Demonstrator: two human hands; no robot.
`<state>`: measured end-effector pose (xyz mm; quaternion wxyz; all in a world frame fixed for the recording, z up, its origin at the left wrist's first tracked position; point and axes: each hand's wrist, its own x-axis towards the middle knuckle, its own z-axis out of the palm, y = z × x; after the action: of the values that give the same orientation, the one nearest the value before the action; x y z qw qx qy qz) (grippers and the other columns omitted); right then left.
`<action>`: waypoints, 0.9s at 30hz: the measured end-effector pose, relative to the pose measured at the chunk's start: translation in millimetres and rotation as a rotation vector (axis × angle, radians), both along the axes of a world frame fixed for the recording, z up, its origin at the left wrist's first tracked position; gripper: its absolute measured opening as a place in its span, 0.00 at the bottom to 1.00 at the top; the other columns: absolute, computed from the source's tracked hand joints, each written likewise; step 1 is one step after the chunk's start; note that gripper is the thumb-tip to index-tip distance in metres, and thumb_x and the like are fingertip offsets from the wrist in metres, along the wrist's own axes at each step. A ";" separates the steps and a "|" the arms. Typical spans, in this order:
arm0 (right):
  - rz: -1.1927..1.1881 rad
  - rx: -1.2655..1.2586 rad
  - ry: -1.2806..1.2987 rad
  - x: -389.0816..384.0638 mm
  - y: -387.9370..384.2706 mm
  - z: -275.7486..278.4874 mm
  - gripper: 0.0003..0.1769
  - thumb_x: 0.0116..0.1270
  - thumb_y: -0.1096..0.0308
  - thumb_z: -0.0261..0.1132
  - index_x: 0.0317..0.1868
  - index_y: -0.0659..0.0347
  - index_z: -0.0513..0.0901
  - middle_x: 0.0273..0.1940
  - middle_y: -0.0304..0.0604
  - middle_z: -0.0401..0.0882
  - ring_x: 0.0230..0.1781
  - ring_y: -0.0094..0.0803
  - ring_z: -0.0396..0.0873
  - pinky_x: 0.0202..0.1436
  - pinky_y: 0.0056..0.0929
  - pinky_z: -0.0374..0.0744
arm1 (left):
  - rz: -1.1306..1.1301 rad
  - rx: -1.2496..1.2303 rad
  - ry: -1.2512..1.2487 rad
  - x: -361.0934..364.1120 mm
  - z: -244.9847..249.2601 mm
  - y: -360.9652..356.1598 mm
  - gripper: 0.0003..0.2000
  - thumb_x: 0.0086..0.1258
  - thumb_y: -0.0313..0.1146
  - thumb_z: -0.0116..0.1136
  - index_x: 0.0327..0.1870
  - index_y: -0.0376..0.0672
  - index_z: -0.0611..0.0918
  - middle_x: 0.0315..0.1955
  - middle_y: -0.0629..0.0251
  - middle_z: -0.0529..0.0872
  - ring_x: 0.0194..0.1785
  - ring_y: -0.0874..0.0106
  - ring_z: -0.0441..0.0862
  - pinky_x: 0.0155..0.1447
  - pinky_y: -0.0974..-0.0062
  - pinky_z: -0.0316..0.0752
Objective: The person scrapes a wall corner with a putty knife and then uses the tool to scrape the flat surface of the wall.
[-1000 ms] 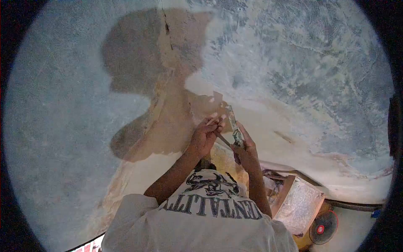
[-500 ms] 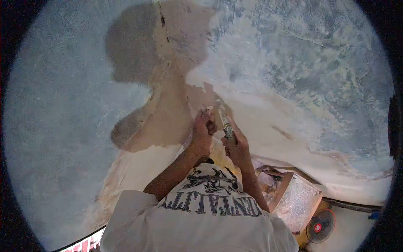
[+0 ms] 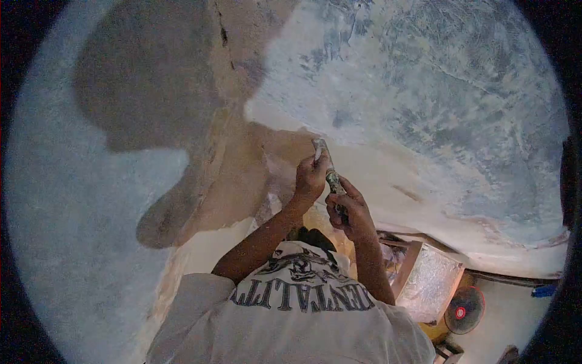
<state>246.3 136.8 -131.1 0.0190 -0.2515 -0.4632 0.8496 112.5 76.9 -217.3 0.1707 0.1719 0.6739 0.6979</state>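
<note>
The scraper point(image 3: 322, 150) runs from 5 to 11 o'clock, its blade tip against the wall point(image 3: 424, 91) at the edge of the tan patch. The right hand point(image 3: 350, 213) is wrapped round the handle. The left hand point(image 3: 310, 177), at its 10 o'clock and nearer the blade, pinches the shaft. A fan point(image 3: 464, 310) sits low at 4 o'clock.

The right hand point(image 3: 348, 212) wraps the lower handle of the paint-spattered scraping tool point(image 3: 332, 177) and hides it. The fingers of the left hand point(image 3: 310, 177) close over part of the shaft. The tool's tip, up against the patchy plastered wall point(image 3: 424, 91), is too blurred to show its shape. The white printed T-shirt point(image 3: 291, 330) is cut off by the bottom edge. At the right rim, the dark lens border clips a small blue object point(image 3: 545, 290) that cannot be identified. At lower right, the clutter point(image 3: 391, 258) between the right forearm and the foil-faced wooden frame point(image 3: 430, 285) is too murky to tell apart.
</note>
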 end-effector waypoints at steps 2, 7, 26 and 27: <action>-0.038 0.014 0.005 3.3 2.5 -0.9 0.31 0.67 0.69 0.63 0.70 0.60 0.66 0.27 0.36 0.73 0.13 0.19 0.63 0.13 0.22 0.61 | 0.005 -0.026 0.036 2.8 0.9 7.0 0.22 0.78 0.45 0.51 0.26 0.35 0.76 0.17 0.62 0.75 0.23 0.70 0.71 0.31 0.62 0.66; 0.028 0.427 -0.102 6.3 17.2 9.7 0.34 0.66 0.74 0.62 0.73 0.57 0.65 0.31 0.41 0.77 0.17 0.27 0.72 0.18 0.25 0.69 | 0.101 -0.123 0.087 13.8 19.5 21.0 0.21 0.78 0.44 0.51 0.27 0.34 0.77 0.18 0.59 0.77 0.24 0.68 0.75 0.33 0.63 0.69; 0.262 1.028 -0.178 16.7 63.3 16.5 0.33 0.73 0.70 0.58 0.77 0.50 0.62 0.35 0.42 0.78 0.26 0.26 0.69 0.32 0.27 0.73 | 0.047 0.040 0.230 28.8 13.6 25.5 0.21 0.77 0.47 0.55 0.55 0.36 0.74 0.52 0.51 0.77 0.56 0.64 0.75 0.55 0.62 0.74; 0.263 0.989 -0.176 16.7 64.1 14.0 0.34 0.73 0.69 0.58 0.77 0.49 0.61 0.42 0.46 0.80 0.30 0.31 0.74 0.37 0.30 0.75 | 0.139 0.044 0.340 29.1 16.4 24.0 0.21 0.77 0.46 0.56 0.57 0.36 0.74 0.56 0.50 0.76 0.60 0.63 0.75 0.59 0.62 0.74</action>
<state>263.0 200.9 -117.1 -0.0103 -0.2229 -0.8368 0.5000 141.6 100.9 -200.9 0.0021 0.2441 0.6878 0.6836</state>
